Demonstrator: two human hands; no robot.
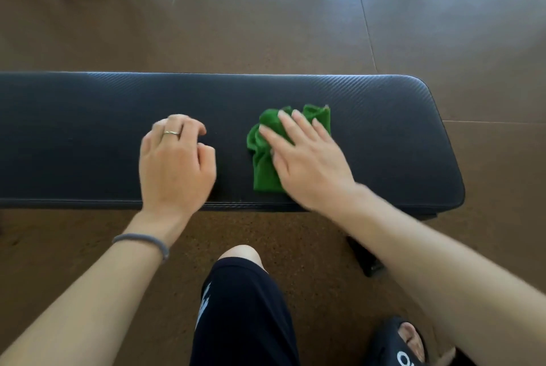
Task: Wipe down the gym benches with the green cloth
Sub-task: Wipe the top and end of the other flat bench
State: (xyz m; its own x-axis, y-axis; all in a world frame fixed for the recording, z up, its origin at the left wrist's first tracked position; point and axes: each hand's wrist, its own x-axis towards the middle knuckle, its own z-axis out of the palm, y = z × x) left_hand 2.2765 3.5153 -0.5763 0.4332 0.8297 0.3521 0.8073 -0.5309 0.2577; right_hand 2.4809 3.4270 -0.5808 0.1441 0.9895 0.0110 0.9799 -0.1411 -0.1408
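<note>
Four straight fingers of the right hand (307,158) are pressed flat on the bunched green cloth (266,152), which lies on the black bench (384,135). Beside it, the left hand (177,164) is held loosely curled, gripping nothing.

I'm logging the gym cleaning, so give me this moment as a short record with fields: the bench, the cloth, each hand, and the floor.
bench: black padded bench, lying across the view, its rounded end at the right
cloth: green cloth, crumpled, lying on the bench pad toward its right end
right hand: right hand flat on the cloth, fingers straight, pressing it to the pad
left hand: left hand over the pad left of the cloth, fingers loosely curled, holding nothing, ring on one finger
floor: brown floor with seams
</note>
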